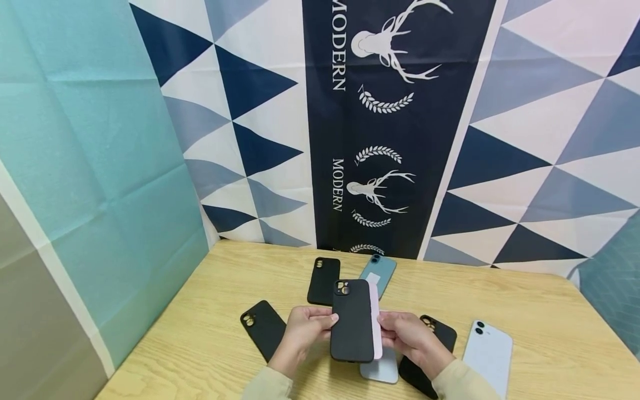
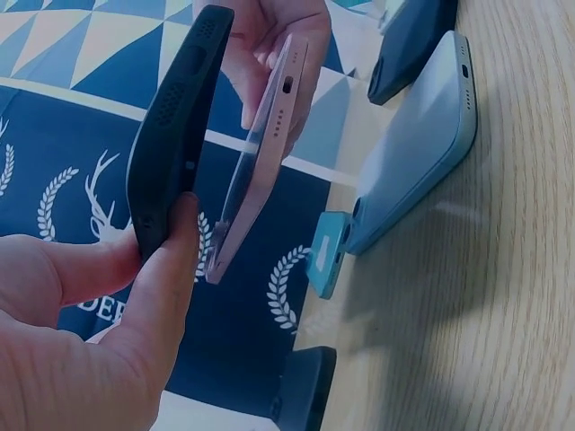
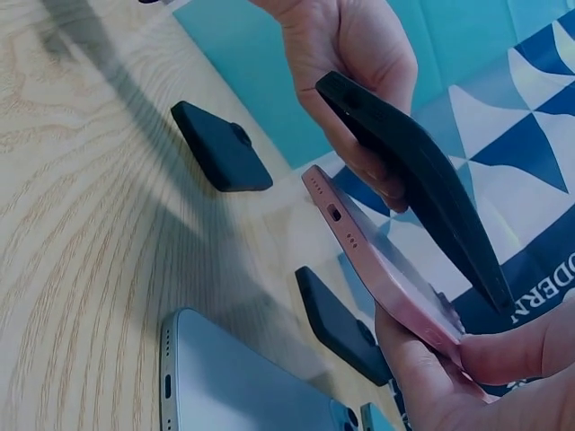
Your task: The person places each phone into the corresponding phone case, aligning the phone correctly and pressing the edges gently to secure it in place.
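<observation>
In the head view, the person's left hand [image 1: 306,332] pinches a black phone case [image 1: 352,322] by its side edge, thumb on the back, and the right hand [image 1: 412,338] grips a pink phone [image 1: 376,325] just behind it. Both pieces are held up over the wooden table [image 1: 545,316]. Below them lies a pale phone [image 1: 381,368]; a white phone [image 1: 489,355] sits farther right. Three more cases, all black, lie around: one at left [image 1: 265,330], one at the back [image 1: 324,280] and one partly under the right hand [image 1: 446,333]. A blue phone [image 1: 384,272] at the back carries a white patch [image 1: 372,279], too small to read. The patterned cloth [image 1: 325,128] behind reads "MODERN" twice, turned sideways beside stag heads.

From the left wrist, thumb and fingers clasp the case's end, and a gap separates it from the pink phone. Only "DER" shows past the fingers.

From the right wrist, the right thumb and fingers hold the phone's far end; its port and speaker holes face the camera. "ODERN" is legible on the cloth.
</observation>
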### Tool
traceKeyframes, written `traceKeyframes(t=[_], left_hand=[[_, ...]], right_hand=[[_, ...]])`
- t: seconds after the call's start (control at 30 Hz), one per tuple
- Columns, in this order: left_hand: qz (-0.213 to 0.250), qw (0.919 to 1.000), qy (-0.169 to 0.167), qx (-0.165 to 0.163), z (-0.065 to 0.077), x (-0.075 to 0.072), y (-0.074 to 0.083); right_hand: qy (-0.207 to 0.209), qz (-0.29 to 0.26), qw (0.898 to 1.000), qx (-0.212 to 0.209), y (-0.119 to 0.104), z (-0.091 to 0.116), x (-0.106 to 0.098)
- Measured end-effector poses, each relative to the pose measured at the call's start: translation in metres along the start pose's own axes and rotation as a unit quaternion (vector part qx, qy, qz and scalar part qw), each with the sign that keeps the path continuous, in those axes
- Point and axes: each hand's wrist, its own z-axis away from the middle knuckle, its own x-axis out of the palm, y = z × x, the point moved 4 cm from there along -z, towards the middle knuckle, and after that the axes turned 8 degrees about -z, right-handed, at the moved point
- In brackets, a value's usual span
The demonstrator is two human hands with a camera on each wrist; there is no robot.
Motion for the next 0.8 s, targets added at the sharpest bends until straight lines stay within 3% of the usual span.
traceKeyframes(t=[0.23,0.6,0.8], left_hand=[[0.007,0.9998,-0.006,0.015,-0.0017,0.0038,0.0026],[0.009,0.9999,-0.007,0.010,-0.0045,0.0044,0.0004],[-0.007,1.0000,-0.001,0.001,-0.0091,0.0071,0.0000]], right_hand=[[-0.006,-0.010,1.000,-0.004,-0.0007,-0.0015,0.0033],[0.007,-0.017,1.000,-0.001,0.0035,-0.0043,0.0048],[-0.008,-0.015,1.000,0.005,-0.0007,-0.0042,0.0043]])
